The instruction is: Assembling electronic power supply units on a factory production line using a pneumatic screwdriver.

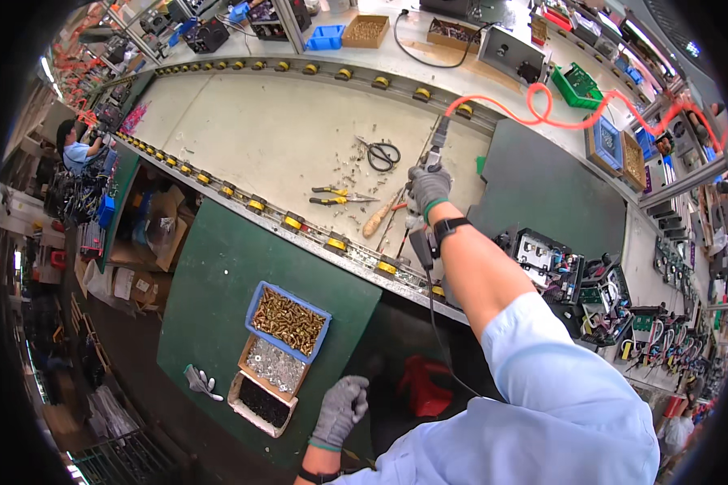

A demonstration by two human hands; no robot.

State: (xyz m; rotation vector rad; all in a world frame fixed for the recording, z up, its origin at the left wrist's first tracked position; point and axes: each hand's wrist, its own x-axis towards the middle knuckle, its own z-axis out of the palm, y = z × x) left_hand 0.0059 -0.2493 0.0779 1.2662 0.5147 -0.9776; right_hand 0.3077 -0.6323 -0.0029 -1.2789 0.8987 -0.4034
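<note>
The right hand (pixel 427 187), gloved grey, has its grip wrapped around a slim metal air tool (pixel 438 144) fed by a coiled orange hose (pixel 542 103), far over the pale surface (pixel 259 137). The left hand (pixel 340 411) hangs loosely curled and empty, near the screw trays (pixel 287 321).

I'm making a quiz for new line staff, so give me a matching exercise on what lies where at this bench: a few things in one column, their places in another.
Things:
1. black-handled scissors
2. blue tray of brass screws
3. right hand
4. left hand

Places:
A. gripping a grey air-powered driver on an orange coiled hose
B. on the pale conveyor table
C. at the near edge of the green mat, holding nothing
D. on the green mat, beside two cardboard trays

Pairs: 1-B, 2-D, 3-A, 4-C
</note>
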